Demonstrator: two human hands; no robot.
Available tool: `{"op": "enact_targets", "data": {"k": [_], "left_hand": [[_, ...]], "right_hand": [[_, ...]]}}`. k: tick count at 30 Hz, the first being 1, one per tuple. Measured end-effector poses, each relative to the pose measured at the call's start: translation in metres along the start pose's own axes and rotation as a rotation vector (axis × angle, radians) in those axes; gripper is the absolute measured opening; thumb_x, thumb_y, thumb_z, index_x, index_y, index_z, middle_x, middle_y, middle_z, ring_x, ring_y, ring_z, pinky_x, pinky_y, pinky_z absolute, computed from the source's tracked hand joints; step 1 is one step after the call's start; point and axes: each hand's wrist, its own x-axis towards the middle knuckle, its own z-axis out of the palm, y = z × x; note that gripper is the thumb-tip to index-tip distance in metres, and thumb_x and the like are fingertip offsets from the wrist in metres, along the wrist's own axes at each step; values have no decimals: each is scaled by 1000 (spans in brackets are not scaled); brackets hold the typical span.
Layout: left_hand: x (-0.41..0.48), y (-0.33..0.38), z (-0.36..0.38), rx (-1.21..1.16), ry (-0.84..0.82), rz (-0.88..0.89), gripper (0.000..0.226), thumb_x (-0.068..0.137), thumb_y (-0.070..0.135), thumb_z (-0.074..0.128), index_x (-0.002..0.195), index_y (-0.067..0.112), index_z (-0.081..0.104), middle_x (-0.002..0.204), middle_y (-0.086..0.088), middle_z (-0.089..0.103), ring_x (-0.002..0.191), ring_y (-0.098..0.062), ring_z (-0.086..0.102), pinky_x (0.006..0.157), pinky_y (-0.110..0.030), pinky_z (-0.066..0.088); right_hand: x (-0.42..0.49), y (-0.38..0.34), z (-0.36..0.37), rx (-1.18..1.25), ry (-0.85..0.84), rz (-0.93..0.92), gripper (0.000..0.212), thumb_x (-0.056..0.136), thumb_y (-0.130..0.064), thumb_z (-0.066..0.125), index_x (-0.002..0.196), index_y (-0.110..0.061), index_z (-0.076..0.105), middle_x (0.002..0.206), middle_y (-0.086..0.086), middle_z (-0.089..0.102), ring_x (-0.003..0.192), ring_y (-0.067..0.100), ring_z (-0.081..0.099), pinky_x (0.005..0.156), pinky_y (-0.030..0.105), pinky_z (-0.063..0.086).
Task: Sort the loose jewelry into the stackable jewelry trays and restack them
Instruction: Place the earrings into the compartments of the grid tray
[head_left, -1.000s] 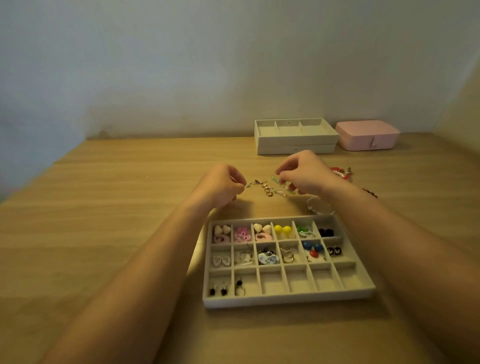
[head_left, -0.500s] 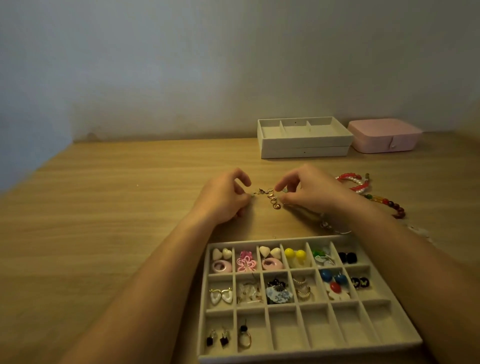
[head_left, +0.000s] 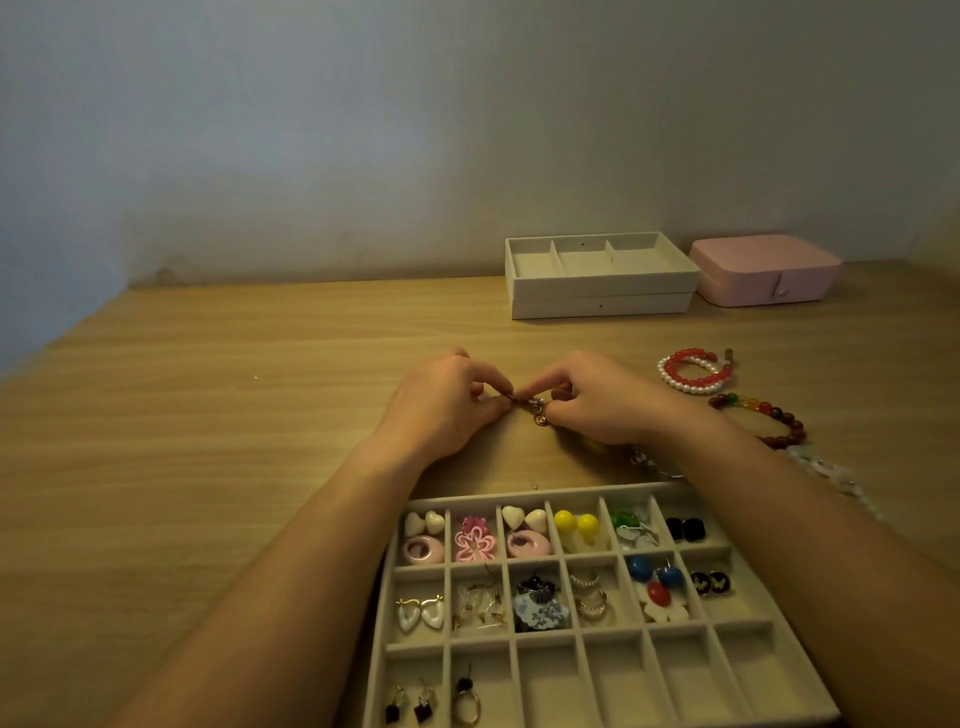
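A: Where do we find the hands?

B: We see the left hand (head_left: 447, 402) and the right hand (head_left: 608, 400) meeting over the wooden table (head_left: 208, 415), just beyond the divided tray (head_left: 519, 496). Each pinches the charm chain (head_left: 537, 408) between thumb and forefinger, with the other fingers curled in.

A: And the rest of the jewelry?

B: We count earrings in the tray's two far rows and in its two near-left cells. To the right lie the red and pearl bracelets (head_left: 693, 371), then a multicoloured bead bracelet (head_left: 769, 415). At the back we see two stacked trays (head_left: 597, 301) just beside a closed pink jewelry box (head_left: 763, 270).
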Motion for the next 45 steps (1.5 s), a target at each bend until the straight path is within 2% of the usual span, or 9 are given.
{"op": "enact_targets", "data": {"k": [2,6,10,15,19,29,33,40,45], "left_hand": [[0,0,1,-12,10,8,16,90,37,71,106,39,74,96,8,55,76,-1,45,72,-28,38],[1,-6,4,-108,18,19,8,86,33,76,91,39,73,93,7,57,87,-11,54,76,-33,46],[1,-15,5,-293,25,6,12,84,26,79,85,37,74,92,10,60,79,-3,52,74,-31,44],[0,-19,3,-476,14,-19,14,88,22,75,88,36,75,97,7,71,57,4,49,59,-16,41],[-1,-19,-1,-566,14,-50,15,91,22,71,90,37,75,87,7,71,56,5,52,56,-10,40],[0,-21,1,-663,20,-124,11,96,22,66,90,27,74,79,10,71,62,3,57,57,-16,43],[-1,-18,1,-761,5,-149,13,99,14,61,92,20,71,81,4,74,62,-5,60,51,-17,45],[-5,-13,-6,-856,9,-193,10,98,17,62,102,13,70,88,-5,78,66,-11,64,53,-20,46],[-6,-16,-8,-849,34,-194,13,97,19,64,104,11,72,91,-4,78,72,-9,59,54,-19,45]], "right_hand": [[-2,0,0,17,4,3,40,99,-20,56,131,-42,65,132,-5,62,109,7,56,90,29,53],[-1,3,4,44,133,-9,28,99,-21,58,120,-34,71,98,-9,63,84,4,55,68,21,43],[3,9,6,41,265,-1,26,98,-21,60,121,-31,68,86,-14,53,78,4,50,68,23,39],[5,10,6,25,262,-3,34,98,-24,62,131,-34,63,83,-15,49,74,1,46,63,21,34],[5,10,4,2,219,4,29,100,-27,60,127,-35,66,82,-17,49,73,2,47,61,20,33],[2,8,1,72,226,40,15,94,-18,64,98,-26,77,86,-11,65,82,7,59,69,25,47],[2,8,-3,115,299,36,18,97,-17,60,99,-28,74,97,-9,65,93,8,59,80,27,53],[-3,0,-14,243,167,-6,29,102,-9,55,119,-28,70,99,-15,62,95,4,59,70,15,47],[-4,-2,-11,139,152,-11,22,96,-16,67,115,-29,71,99,-14,63,89,2,59,69,15,45]]}}
